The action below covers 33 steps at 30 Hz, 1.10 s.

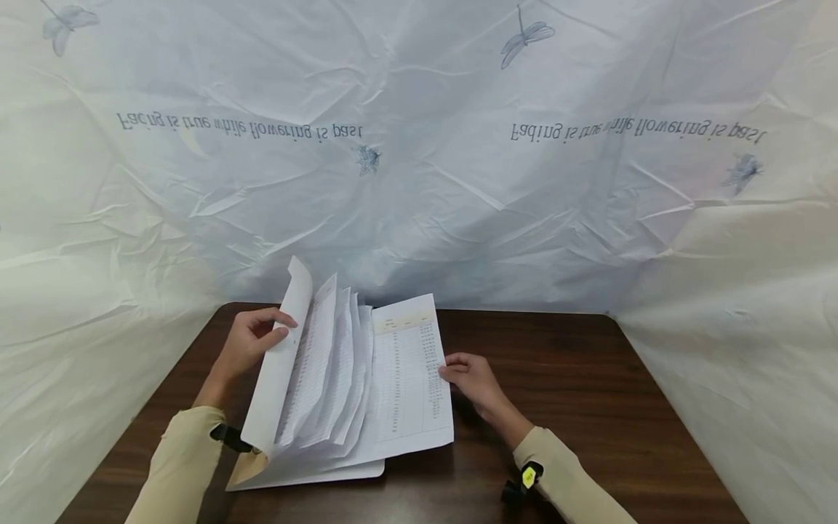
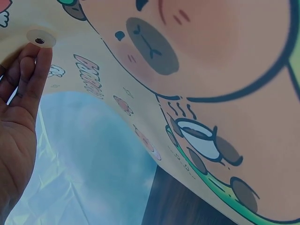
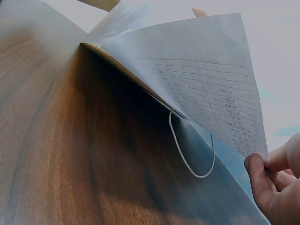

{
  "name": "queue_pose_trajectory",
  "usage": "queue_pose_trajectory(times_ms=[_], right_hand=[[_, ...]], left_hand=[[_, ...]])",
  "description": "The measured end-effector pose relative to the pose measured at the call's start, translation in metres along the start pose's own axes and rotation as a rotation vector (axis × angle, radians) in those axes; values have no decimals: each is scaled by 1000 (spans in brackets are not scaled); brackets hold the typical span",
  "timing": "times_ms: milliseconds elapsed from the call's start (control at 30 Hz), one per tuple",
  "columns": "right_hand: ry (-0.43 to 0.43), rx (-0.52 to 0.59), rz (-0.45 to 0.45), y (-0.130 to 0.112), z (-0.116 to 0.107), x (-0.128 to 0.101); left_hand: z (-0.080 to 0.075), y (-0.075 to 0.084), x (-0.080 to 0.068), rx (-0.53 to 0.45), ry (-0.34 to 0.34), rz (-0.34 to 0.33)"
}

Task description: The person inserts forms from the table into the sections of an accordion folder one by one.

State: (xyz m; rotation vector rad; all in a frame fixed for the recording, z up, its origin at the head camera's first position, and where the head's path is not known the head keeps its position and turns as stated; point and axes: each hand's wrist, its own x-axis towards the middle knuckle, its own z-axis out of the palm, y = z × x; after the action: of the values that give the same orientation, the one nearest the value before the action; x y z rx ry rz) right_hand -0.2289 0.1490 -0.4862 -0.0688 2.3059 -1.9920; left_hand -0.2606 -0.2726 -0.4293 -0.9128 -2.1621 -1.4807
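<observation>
left hand [image 1: 252, 342] holds folder cover [image 1: 278, 371], right hand [image 1: 473, 382] pinches sheet [image 1: 409, 378]

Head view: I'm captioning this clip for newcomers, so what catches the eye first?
A fanned folder of printed sheets lies open on the dark wooden table. The left hand holds its raised cover, and the right hand pinches the flat sheet's edge. Dragonfly-printed white sheeting walls the table.

Bare table [image 1: 576, 378] right of the open folder [image 1: 347, 407]; white sheeting [image 1: 733, 306] close around.
</observation>
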Motion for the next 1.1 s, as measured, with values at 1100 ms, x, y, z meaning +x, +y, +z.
queue_pose_trajectory(times_ms=[1100], right_hand=[[-172, 147, -19, 1, 60, 12]], left_hand=[[11, 4, 6, -27, -5, 33]])
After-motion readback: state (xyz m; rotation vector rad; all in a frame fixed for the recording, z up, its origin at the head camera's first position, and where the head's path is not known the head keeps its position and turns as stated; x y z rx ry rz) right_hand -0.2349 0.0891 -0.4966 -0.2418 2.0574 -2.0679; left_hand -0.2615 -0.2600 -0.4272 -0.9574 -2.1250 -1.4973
